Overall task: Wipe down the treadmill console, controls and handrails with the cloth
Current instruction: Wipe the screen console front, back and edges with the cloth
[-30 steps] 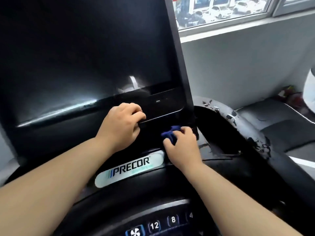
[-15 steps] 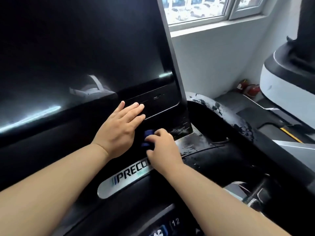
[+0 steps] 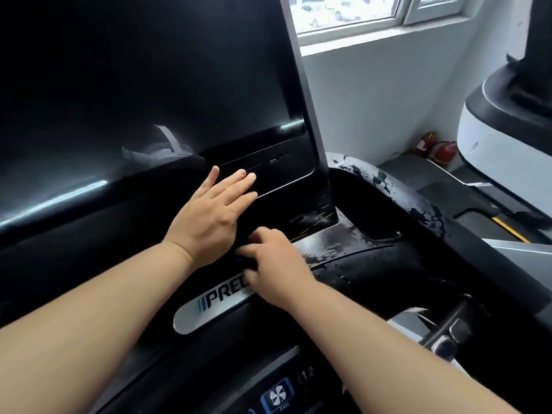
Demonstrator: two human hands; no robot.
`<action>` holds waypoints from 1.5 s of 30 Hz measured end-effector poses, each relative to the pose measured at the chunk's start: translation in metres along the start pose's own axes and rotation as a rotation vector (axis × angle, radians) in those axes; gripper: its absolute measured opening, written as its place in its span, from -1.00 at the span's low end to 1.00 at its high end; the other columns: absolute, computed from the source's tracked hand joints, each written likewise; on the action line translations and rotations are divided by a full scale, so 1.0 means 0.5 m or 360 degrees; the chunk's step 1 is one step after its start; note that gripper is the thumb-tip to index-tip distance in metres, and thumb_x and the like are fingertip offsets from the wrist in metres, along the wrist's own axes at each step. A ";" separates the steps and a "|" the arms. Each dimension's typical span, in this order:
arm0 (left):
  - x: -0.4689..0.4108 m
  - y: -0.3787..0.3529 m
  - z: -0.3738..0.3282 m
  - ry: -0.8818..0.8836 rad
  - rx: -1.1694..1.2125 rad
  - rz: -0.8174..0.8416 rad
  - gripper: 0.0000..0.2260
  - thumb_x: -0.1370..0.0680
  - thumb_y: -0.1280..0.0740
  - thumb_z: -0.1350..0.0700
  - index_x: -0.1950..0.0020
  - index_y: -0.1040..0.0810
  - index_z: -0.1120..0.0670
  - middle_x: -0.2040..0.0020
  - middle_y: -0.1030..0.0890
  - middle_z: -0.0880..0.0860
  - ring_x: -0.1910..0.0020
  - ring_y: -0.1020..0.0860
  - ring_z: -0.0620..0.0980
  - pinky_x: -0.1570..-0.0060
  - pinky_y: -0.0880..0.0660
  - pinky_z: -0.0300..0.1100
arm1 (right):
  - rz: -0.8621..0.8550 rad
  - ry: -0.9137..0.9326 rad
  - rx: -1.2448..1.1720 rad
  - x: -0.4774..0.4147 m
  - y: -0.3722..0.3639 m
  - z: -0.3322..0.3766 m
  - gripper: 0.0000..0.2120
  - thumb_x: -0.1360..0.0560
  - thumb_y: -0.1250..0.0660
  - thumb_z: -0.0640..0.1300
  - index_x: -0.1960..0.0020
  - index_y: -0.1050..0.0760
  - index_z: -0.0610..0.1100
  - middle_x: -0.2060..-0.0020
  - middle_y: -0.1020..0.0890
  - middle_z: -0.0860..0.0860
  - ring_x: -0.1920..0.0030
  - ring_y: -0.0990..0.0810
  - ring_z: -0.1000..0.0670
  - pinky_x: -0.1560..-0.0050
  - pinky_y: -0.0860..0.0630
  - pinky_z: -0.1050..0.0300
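The treadmill console's big dark screen (image 3: 134,100) fills the upper left. My left hand (image 3: 215,216) lies flat with straight fingers on the black panel just under the screen. Right below it, my right hand (image 3: 274,264) is blurred, with its fingers curled over the dark blue cloth (image 3: 240,259) and pressing it on the panel above the silver logo plate (image 3: 197,315). Only a sliver of the cloth shows beside the fingers. The control buttons (image 3: 277,395) sit at the bottom edge.
A black, worn and wet-looking handrail (image 3: 418,207) curves off to the right of the console. Beyond it stands a white and black machine (image 3: 493,138). A red fire extinguisher (image 3: 445,152) sits by the wall under the window (image 3: 358,13).
My left hand went from curled to flat on the panel. My right hand slid the cloth leftward, under the left hand, and now covers more of it. The view swung right.
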State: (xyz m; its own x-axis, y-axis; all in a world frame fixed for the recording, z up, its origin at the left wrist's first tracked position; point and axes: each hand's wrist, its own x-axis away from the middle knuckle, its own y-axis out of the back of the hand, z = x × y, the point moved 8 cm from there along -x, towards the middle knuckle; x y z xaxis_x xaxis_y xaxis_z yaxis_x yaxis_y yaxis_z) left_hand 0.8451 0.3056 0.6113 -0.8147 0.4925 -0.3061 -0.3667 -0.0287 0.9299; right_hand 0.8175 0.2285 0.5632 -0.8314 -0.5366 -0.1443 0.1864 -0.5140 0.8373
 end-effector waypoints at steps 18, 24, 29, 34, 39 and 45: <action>0.051 0.059 0.025 0.0190 -0.0227 0.0263 -0.63 -0.49 -0.13 0.26 -0.20 -0.59 0.17 -0.30 -0.53 0.15 -0.10 -0.57 0.18 -0.02 -0.52 0.08 | 0.0294 0.0599 -0.0089 -0.031 -0.037 0.047 -0.71 -0.46 -0.27 -0.13 -0.15 -0.61 -0.05 -0.07 -0.45 -0.09 -0.05 -0.39 -0.15 0.01 -0.47 -0.01; -0.061 0.041 -0.033 0.0216 -0.0198 0.0167 -0.63 -0.43 -0.25 0.24 -0.23 -0.58 0.13 -0.33 -0.51 0.11 -0.17 -0.54 0.15 -0.07 -0.49 0.04 | -0.0040 0.0181 -0.0076 -0.020 0.111 -0.259 -0.72 -0.31 -0.39 -0.27 0.01 -0.67 -0.09 -0.05 -0.54 -0.12 0.00 -0.50 -0.20 -0.06 -0.50 0.03; -0.180 0.032 -0.069 0.0194 -0.0234 0.0122 -0.63 -0.48 -0.24 0.16 -0.27 -0.55 0.07 -0.37 -0.48 0.07 -0.27 -0.49 0.11 -0.22 -0.39 0.00 | -0.0283 -0.0729 -0.0567 -0.011 0.183 -0.485 -0.81 -0.44 -0.29 -0.22 -0.03 -0.57 -0.11 0.01 -0.53 -0.12 0.01 -0.52 -0.14 -0.02 -0.39 0.14; -0.215 0.017 -0.078 0.0299 -0.0221 0.0241 -0.59 -0.47 -0.16 0.09 -0.29 -0.54 0.05 -0.34 -0.49 0.09 -0.23 -0.48 0.15 -0.14 -0.47 0.11 | -0.0228 -0.0937 -0.1425 -0.119 0.175 -0.412 -0.81 -0.43 -0.19 -0.19 0.33 -0.42 0.00 0.40 -0.52 -0.02 0.33 -0.50 -0.07 0.15 -0.53 -0.06; -0.224 0.042 -0.047 0.0339 -0.0256 0.0272 -0.55 -0.45 -0.16 0.09 -0.33 -0.50 0.08 -0.42 -0.40 0.11 -0.30 -0.45 0.15 -0.23 -0.44 0.08 | -0.0349 -0.0360 -0.1591 -0.292 0.348 -0.297 -0.77 -0.49 -0.20 -0.22 0.31 -0.45 -0.03 0.45 -0.50 0.07 0.36 -0.49 0.05 0.20 -0.46 0.10; -0.237 0.036 -0.029 0.0503 -0.0285 0.0294 -0.50 -0.49 -0.15 -0.09 -0.40 -0.43 0.04 -0.46 -0.35 0.05 -0.40 -0.36 0.08 -0.35 -0.33 0.08 | -0.0049 -0.0886 -0.1266 -0.154 0.160 -0.406 -0.73 -0.59 -0.10 -0.09 -0.17 -0.51 -0.05 -0.11 -0.61 -0.08 -0.15 -0.54 -0.12 -0.19 -0.41 0.05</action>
State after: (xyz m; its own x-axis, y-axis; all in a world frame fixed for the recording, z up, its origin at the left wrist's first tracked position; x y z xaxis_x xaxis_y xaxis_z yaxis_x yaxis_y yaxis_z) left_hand 0.9284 0.2344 0.6614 -0.9619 0.1741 -0.2110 -0.2511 -0.2563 0.9334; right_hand 1.0028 0.0928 0.5341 -0.9325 -0.2268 0.2812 0.2896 -0.9347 0.2063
